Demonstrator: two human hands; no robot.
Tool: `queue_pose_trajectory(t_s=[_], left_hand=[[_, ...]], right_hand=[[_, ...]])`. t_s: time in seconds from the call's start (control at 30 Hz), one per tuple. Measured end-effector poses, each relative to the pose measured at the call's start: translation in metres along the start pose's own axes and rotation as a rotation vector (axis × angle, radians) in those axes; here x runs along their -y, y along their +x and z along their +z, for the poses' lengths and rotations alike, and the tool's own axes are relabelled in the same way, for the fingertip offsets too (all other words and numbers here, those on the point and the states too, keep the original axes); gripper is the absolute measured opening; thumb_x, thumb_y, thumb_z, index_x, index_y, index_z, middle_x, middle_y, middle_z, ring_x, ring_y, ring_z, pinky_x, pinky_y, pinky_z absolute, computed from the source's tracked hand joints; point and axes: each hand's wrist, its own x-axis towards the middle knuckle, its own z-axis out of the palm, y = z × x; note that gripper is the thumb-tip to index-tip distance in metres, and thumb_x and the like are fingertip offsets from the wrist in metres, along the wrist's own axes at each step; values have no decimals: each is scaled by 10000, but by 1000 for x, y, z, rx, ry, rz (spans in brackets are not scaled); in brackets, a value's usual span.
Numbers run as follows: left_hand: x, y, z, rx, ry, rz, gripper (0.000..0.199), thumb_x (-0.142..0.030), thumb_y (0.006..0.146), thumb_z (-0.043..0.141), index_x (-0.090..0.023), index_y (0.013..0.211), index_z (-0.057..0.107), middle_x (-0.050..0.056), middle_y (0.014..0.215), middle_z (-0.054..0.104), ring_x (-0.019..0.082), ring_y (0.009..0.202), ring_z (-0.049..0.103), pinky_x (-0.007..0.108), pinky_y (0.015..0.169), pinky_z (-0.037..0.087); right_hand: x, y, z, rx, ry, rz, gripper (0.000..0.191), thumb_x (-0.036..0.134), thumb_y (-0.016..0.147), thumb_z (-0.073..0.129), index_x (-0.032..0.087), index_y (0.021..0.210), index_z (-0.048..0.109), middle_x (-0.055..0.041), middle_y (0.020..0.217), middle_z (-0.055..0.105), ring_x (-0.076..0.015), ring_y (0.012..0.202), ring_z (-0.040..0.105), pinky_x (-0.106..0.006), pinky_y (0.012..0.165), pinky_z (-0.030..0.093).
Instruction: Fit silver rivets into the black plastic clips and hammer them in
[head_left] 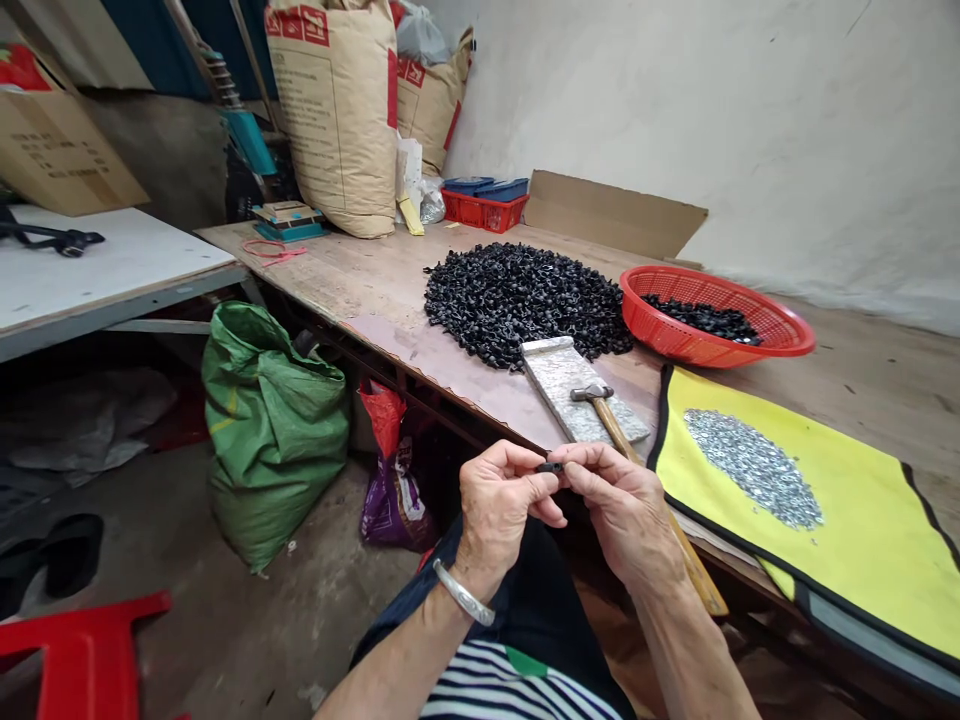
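Between the fingertips of my left hand (499, 500) is a small black plastic part (550, 467), pinched in front of the table edge. My right hand (619, 500) is closed too, thumb and forefinger meeting at the part's other end; whether a tiny metal piece is also in them I cannot tell. Just beyond my hands lies a metal plate (559, 385), with a hammer (600, 394) resting across it, its wooden handle passing behind my right hand. A large heap of black plastic parts (525, 300) covers the table behind the plate. Small silvery metal pieces (754, 465) lie to the right.
The metal pieces lie on a yellow cloth (862, 450) with black edging. A red basket (795, 325) holds more black parts. Paper sacks (337, 130) and a teal hand press (251, 145) stand at the back. A green sack (274, 430) and a red stool (86, 650) are on the left.
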Motion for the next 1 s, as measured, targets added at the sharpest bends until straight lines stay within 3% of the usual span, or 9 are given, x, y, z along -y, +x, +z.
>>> queue_pose_trajectory(t_s=[0.2,0.43,0.73,1.0], left_hand=[[3,-2,0,-24,29,22,150,-149,546,730,-118,630,610,1,508,625,132,345,551,257,346,501],[4,-3,2,-30,30,13,152,-148,531,729,-119,616,606,-4,505,615,132,353,559,241,355,492],[9,-2,1,16,-58,-25,190,-162,532,734,-123,638,581,-6,499,619,130,344,546,258,336,497],[10,-1,-5,30,-111,-57,186,-142,545,703,-125,660,558,-1,451,598,143,338,545,259,315,487]], right_hand=[[-3,1,-1,-24,-33,-47,95,266,677,716,196,732,683,-8,798,657,-133,714,565,-246,661,443],[0,2,-3,-30,-141,-69,91,264,660,709,190,705,684,-11,713,649,-138,646,564,-259,614,451],[10,7,-3,15,-51,77,110,211,583,725,158,647,653,0,642,614,-107,554,526,-236,543,432],[8,3,0,88,-14,177,119,238,616,715,153,627,632,18,529,575,-89,465,480,-223,466,372]])
